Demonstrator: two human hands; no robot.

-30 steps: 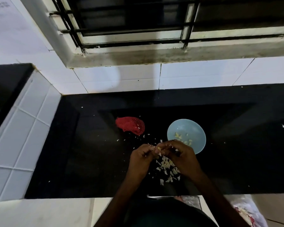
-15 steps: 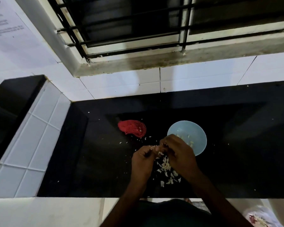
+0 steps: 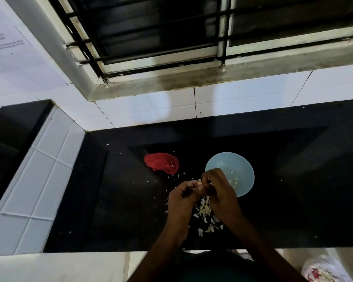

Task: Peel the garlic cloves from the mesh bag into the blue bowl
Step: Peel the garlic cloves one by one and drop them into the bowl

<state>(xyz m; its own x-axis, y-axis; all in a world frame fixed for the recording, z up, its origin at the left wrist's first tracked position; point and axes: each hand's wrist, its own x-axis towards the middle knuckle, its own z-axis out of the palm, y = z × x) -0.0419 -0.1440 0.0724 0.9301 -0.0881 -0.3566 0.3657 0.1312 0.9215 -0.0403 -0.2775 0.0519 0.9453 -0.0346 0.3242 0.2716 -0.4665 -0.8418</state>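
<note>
Hands meet above the black counter [image 3: 293,190], just in front of the blue bowl [image 3: 228,159]. Left hand [image 3: 181,197] and right hand [image 3: 220,192] both have their fingers curled inward, and the fingertips of the two hands pinch one garlic clove [image 3: 200,182] between them. Only a small pale end of that clove shows, and how much skin remains on it cannot be told. The right hand overlaps the near left rim of the bowl from this view. Several pale peeled cloves [image 3: 233,181] lie inside the bowl, towards its near side. The red mesh bag [image 3: 161,164] lies flat on the counter to the left of the bowl, apart from it and from both hands. A pile of loose garlic skins [image 3: 206,212] lies on the counter directly below and between the two wrists, with smaller flakes scattered towards the mesh bag. White wall tiles [image 3: 151,110] run behind the counter, below a barred window [image 3: 161,37]. A printed sheet [image 3: 8,47] hangs on the left wall. A clear plastic bag [image 3: 324,271] sits at the lower right, below the counter edge.
</note>
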